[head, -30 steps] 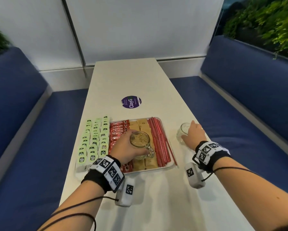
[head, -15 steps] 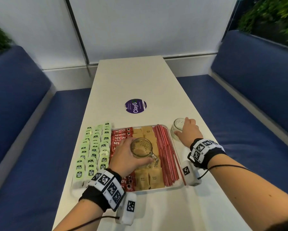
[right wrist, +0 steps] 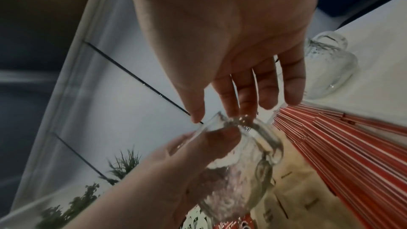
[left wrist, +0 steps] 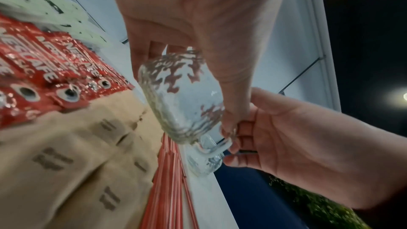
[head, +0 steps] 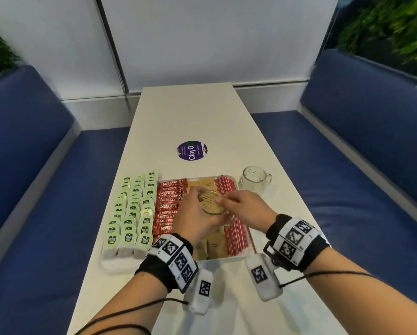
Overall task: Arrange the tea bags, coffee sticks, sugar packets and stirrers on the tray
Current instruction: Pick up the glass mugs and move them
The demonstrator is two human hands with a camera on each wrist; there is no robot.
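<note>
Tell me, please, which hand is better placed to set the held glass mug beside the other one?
Probably the right hand: it touches the clear glass mug the left hand grips, and the second glass mug stands on its side.

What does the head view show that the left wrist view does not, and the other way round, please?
Only the head view shows the purple sticker, the blue benches and the whole layout of the tray. Only the left wrist view shows the right hand's fingers curled at the held mug's handle, from below. Both show the left hand gripping that mug, the coffee sticks, sugar packets, stirrers and tea bags.
</note>
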